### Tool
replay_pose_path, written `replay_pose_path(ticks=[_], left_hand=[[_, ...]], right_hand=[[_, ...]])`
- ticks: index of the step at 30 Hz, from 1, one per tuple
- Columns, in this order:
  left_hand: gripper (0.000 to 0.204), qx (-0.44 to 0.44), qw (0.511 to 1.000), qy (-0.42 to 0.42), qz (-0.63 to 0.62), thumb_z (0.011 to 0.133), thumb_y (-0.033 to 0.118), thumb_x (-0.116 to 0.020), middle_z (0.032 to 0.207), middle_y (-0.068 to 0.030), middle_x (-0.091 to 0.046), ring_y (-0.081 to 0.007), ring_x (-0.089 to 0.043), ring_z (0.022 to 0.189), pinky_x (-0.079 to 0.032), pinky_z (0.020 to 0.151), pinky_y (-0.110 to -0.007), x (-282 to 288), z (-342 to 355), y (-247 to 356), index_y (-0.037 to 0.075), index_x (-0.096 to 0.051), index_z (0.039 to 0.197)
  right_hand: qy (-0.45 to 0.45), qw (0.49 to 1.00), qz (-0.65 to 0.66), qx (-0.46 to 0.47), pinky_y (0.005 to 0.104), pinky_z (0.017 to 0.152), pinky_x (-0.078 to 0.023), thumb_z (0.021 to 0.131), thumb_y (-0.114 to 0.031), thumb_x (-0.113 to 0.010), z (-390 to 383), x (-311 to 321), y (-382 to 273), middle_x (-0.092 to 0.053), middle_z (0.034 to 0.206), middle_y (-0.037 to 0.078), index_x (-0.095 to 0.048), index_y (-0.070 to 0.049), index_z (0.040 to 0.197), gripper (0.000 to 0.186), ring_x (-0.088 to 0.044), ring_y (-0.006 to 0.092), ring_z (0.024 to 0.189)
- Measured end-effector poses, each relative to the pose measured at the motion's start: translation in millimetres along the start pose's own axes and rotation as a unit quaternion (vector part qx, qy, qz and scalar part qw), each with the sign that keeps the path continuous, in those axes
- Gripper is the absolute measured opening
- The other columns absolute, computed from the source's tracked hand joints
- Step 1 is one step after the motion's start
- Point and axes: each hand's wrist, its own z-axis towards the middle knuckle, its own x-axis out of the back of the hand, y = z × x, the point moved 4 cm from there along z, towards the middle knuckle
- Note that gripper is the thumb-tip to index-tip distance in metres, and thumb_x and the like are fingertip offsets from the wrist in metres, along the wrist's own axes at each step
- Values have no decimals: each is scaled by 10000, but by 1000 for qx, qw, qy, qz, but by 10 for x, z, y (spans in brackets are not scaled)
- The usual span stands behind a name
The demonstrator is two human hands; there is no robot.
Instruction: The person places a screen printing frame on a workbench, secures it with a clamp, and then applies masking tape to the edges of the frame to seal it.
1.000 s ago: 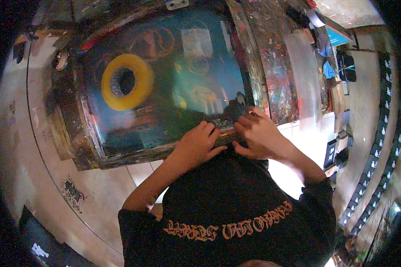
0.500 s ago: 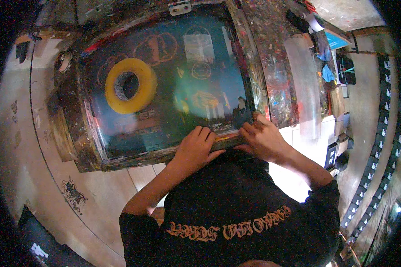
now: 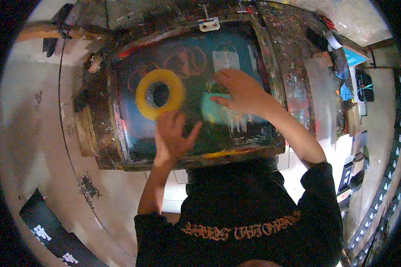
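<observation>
A framed printing screen with dark mesh and faint designs lies before me, its wooden frame stained with paint. A wide roll of yellow tape rests flat on the left part of the mesh. My left hand is just below the roll, fingers spread, its fingertips at the roll's near edge; motion blurs whether they touch. Over the right part of the mesh reaches my right hand, thumb apart from its stretched fingers and nothing seen in them. The mesh beneath that hand is partly hidden.
A metal hinge clamp sits at the far edge of the frame. Paint-spattered board extends to the right, with a blue cloth beyond. Black printed pieces lie at the lower left, and more lie in rows at far right.
Both hands have left the near edge of the frame. My left hand moved to the tape roll, my right hand forward over the mesh. The view has shifted, so the frame sits further right.
</observation>
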Motion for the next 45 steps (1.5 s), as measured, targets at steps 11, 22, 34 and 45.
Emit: replay_pose_path(ticks=[11,22,34,45], left_hand=[[540,-21,988,98,116,815,343,-781,1120,-169,-608,-341,-538,1107,-343,1026,-508,-82,175,-599,-19,-583,1163],[453,-61,987,118,89,821,280,-778,1066,-159,-609,-350,-544,1068,-341,996,-507,107,227,-484,-12,-592,1114],[424,-71,994,67,43,800,287,-782,1046,-158,-625,-365,-541,1088,-330,1012,-519,368,31,-412,6,-620,1073],[464,-175,979,-93,-39,767,346,-811,980,-171,-611,-389,-574,1026,-389,999,-523,900,-269,218,-4,-629,1012]], right_hand=[[-83,974,188,94,460,1185,-309,759,-268,-810,814,-508,-149,-454,1487,228,-436,-52,1473,834,-429,386,1373],[67,972,222,30,445,1069,-441,847,-249,-761,528,-508,-208,-641,1293,161,-641,-81,1273,474,-580,356,1222],[33,961,217,166,434,895,-502,903,-151,-676,608,-394,-228,-650,1017,161,-649,-39,1034,174,-613,375,989],[-2,940,339,35,368,855,-485,941,-65,-566,-711,81,-617,-609,1029,144,-560,-6,1035,111,-608,277,948]])
